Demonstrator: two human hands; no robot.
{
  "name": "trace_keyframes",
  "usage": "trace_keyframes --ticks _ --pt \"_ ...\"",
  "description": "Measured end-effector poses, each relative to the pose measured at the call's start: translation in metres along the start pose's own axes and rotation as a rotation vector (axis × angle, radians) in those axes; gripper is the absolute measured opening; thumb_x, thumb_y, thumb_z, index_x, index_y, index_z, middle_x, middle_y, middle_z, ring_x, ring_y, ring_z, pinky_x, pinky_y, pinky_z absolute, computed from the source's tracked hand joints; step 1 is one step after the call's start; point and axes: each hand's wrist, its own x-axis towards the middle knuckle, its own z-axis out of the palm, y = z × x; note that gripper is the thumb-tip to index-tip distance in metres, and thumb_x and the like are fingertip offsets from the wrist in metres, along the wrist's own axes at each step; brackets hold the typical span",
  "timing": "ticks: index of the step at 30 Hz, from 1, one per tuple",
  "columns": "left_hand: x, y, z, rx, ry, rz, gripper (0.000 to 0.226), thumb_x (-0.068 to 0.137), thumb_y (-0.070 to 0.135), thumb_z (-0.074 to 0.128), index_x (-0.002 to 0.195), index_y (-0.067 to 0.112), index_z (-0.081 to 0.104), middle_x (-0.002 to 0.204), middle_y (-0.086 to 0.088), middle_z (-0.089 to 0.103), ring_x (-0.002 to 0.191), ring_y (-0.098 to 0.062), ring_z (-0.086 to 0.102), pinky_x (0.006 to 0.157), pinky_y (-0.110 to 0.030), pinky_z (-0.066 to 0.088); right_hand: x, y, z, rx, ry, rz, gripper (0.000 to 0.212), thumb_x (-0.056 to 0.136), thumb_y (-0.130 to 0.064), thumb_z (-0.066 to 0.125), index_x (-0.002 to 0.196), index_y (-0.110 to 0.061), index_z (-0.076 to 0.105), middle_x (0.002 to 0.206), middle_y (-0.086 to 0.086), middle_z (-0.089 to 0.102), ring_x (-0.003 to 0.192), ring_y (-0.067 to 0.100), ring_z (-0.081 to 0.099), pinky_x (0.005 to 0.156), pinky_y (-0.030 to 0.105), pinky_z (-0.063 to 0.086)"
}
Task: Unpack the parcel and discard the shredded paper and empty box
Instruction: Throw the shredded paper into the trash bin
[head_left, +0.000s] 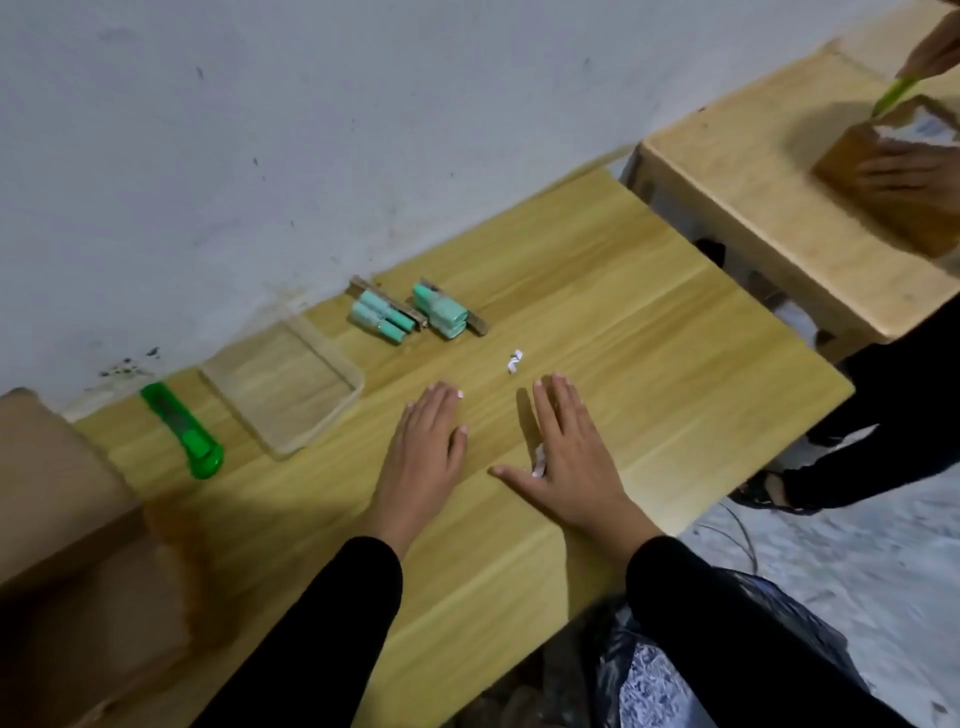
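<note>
My left hand (423, 457) and my right hand (569, 457) lie flat, palms down, on the wooden table (649, 364), fingers spread and holding nothing. A small scrap of white paper (538, 461) shows at the inner edge of my right hand. Another white paper scrap (515, 361) lies just beyond my fingertips. Two groups of teal unpacked items (382, 317) (444, 310) rest near the wall. A black rubbish bag (649, 670) with shredded paper sits below the table's front edge. A brown cardboard box (57, 519) stands at the left.
A green box cutter (184, 431) and a clear plastic tray (283, 384) lie left of my hands. On a second table (753, 171) at the right, another person's hands (904, 171) hold a cardboard box and a green cutter. That person's legs stand by the table's right corner.
</note>
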Motion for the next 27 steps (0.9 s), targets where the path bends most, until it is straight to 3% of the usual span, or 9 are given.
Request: trace_keyframes --ticks 3,7,12,20,23,27 --pt "-0.011 0.000 -0.001 -0.027 -0.018 0.049 0.044 0.099 0.022 0.040 0.141 0.012 0.037 0.152 -0.003 0.032 0.142 -0.014 0.025 0.117 -0.027 0.010 0.030 -0.001 0.002 -0.022 -0.006 -0.066 0.103 0.075 -0.076 0.037 0.148 -0.011 0.005 0.158 0.015 0.006 0.146 0.029 0.002 0.118 0.040 0.009" --pt "-0.022 -0.006 -0.005 -0.049 -0.024 0.080 0.043 0.097 0.022 0.041 0.139 0.012 0.042 0.151 -0.001 0.033 0.137 -0.014 0.033 0.114 -0.032 0.029 0.059 -0.002 0.001 -0.017 -0.040 -0.165 0.086 0.083 -0.066 0.037 0.148 -0.017 0.009 0.158 0.009 0.010 0.146 0.025 0.003 0.116 0.034 0.004" --pt "-0.033 -0.018 -0.011 -0.050 -0.015 0.078 0.046 0.095 0.026 0.039 0.138 0.012 0.043 0.150 0.000 0.036 0.133 -0.014 0.040 0.106 -0.033 0.040 0.071 -0.014 0.004 0.133 -0.067 -0.319 0.059 0.092 -0.048 0.031 0.141 -0.015 0.034 0.145 0.005 0.039 0.139 0.019 0.025 0.115 0.037 0.027" --pt "-0.069 -0.032 -0.017 0.089 0.003 -0.165 0.055 0.099 0.038 0.027 0.147 0.013 0.023 0.157 0.000 0.017 0.145 -0.013 0.012 0.116 -0.026 0.005 0.060 -0.047 0.021 0.132 -0.128 -0.529 0.043 0.095 -0.032 0.039 0.136 -0.020 0.045 0.139 0.001 0.048 0.132 0.018 0.037 0.110 0.032 0.031" --pt "-0.088 -0.037 -0.018 0.118 -0.006 -0.189 0.067 0.092 0.046 0.010 0.147 0.012 0.022 0.158 -0.001 0.015 0.146 -0.012 0.008 0.117 -0.028 0.001 0.054 -0.055 0.028 0.088 -0.103 -0.513 0.041 0.094 -0.033 0.039 0.130 -0.020 0.053 0.136 0.002 0.051 0.133 0.021 0.037 0.110 0.032 0.029" --pt "-0.113 -0.041 -0.020 0.125 -0.030 -0.167 0.069 0.091 0.047 0.008 0.148 0.011 0.021 0.158 -0.002 0.012 0.146 -0.012 0.005 0.117 -0.030 -0.003 0.026 -0.066 0.036 0.114 -0.043 -0.421 0.040 0.093 -0.030 0.039 0.125 -0.014 0.057 0.134 0.006 0.054 0.130 0.023 0.042 0.107 0.035 0.036"
